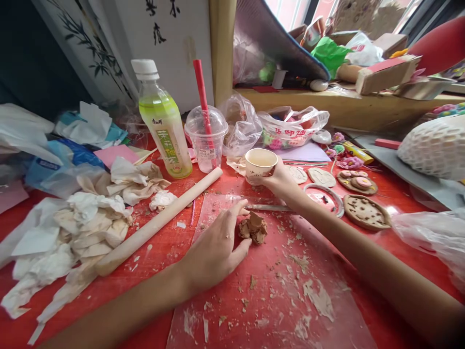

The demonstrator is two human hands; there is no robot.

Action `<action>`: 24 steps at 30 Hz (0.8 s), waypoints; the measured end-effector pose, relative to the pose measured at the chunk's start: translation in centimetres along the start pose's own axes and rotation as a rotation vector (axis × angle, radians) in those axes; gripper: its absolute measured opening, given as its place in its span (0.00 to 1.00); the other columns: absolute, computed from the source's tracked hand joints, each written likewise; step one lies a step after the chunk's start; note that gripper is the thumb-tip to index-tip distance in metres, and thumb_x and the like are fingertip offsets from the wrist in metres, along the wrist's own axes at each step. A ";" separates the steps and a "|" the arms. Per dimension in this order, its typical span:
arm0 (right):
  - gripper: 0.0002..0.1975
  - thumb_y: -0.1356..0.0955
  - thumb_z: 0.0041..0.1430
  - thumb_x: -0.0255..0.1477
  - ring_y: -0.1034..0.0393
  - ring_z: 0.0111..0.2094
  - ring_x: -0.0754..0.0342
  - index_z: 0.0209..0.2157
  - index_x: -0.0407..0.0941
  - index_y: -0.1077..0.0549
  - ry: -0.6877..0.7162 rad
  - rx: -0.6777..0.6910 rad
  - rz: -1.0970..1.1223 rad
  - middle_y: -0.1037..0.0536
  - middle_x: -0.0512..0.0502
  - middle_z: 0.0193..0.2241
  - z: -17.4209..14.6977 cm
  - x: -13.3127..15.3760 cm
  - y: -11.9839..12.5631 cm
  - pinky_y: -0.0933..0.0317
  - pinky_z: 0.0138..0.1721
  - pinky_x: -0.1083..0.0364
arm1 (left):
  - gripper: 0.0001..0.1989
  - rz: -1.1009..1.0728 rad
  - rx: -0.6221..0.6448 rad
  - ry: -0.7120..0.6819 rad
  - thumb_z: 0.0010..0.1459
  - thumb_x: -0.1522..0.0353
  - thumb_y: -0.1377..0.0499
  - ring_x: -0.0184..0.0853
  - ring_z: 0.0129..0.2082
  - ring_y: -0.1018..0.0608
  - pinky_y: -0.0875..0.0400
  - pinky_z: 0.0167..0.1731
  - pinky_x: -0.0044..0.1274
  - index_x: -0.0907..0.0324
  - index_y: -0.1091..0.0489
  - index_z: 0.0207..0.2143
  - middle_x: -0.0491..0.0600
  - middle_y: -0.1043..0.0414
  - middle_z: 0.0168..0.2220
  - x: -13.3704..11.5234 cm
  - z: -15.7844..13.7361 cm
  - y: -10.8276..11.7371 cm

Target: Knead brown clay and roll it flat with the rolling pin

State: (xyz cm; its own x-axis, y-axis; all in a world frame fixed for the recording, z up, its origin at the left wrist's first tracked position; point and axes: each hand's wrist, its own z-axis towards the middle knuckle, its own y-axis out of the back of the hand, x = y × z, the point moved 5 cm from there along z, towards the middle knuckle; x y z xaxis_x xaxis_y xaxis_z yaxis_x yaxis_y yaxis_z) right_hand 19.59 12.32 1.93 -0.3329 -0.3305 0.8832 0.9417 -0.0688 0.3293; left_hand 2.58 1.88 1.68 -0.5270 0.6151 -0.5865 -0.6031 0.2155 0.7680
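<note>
My right hand (274, 177) grips a small paper cup (259, 167) with printed marks, held upright at the far edge of the plastic sheet. My left hand (220, 245) curves around the left side of a crumbly lump of brown clay (253, 227). Its thumb and fingers are apart, with the thumb touching or very near the lump's lower edge. The lump sits on a clear plastic sheet (269, 300) strewn with clay scraps. A flat strip-like tool (271, 207) lies just beyond it, partly behind my right forearm.
A rolling pin (163, 218) lies diagonally at left, beside crumpled tissues (90, 228). Behind stand a drink bottle (163, 121) and a lidded plastic cup (207, 145) with a red straw. Decorated clay discs (366, 212) and a ring-shaped lid (325, 198) lie at right.
</note>
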 end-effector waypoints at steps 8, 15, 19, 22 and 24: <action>0.28 0.28 0.45 0.31 0.33 0.48 0.47 0.49 0.44 0.35 0.041 -0.032 -0.045 0.28 0.38 0.48 -0.2 0.9 0.8 0.38 0.50 0.47 | 0.29 -0.026 -0.009 -0.040 0.59 0.69 0.46 0.40 0.55 0.33 0.32 0.53 0.34 0.57 0.56 0.59 0.57 0.39 0.56 -0.3 -0.2 0.2; 0.31 0.26 0.41 0.31 0.31 0.46 0.46 0.49 0.43 0.34 -0.054 -0.063 -0.046 0.26 0.40 0.46 -3.2 3.6 2.7 0.35 0.48 0.45 | 0.27 -0.049 0.038 0.007 0.60 0.69 0.48 0.38 0.57 0.36 0.37 0.57 0.34 0.55 0.56 0.59 0.54 0.41 0.56 -0.2 -0.3 0.3; 0.29 0.26 0.41 0.28 0.30 0.47 0.48 0.48 0.47 0.33 -0.085 -0.052 -0.043 0.25 0.46 0.46 -6.0 5.1 3.6 0.33 0.48 0.48 | 0.26 -0.063 0.062 0.058 0.60 0.69 0.48 0.36 0.56 0.36 0.39 0.57 0.32 0.54 0.54 0.58 0.51 0.40 0.55 0.0 -0.2 0.3; 0.29 0.25 0.41 0.27 0.28 0.44 0.52 0.47 0.50 0.32 -0.087 -0.079 -0.029 0.24 0.50 0.45 -7.9 5.4 4.0 0.30 0.44 0.53 | 0.25 -0.065 0.061 0.049 0.60 0.69 0.47 0.34 0.52 0.33 0.38 0.55 0.29 0.54 0.52 0.57 0.48 0.38 0.52 0.0 0.0 0.2; 0.28 0.25 0.41 0.27 0.28 0.42 0.54 0.46 0.52 0.31 -0.097 -0.098 -0.015 0.24 0.52 0.44 -8.7 5.2 4.1 0.29 0.43 0.55 | 0.24 -0.070 0.061 0.045 0.59 0.69 0.47 0.34 0.51 0.32 0.37 0.54 0.29 0.54 0.51 0.57 0.48 0.38 0.51 0.0 0.0 0.2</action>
State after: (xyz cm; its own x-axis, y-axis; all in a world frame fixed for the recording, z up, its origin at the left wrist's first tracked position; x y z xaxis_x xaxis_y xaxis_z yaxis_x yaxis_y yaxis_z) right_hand 22.12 2.15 5.02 -0.3458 -0.2360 0.9081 0.9351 -0.1668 0.3128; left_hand 2.50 1.93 1.86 -0.5118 0.5629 -0.6490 -0.6027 0.3032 0.7381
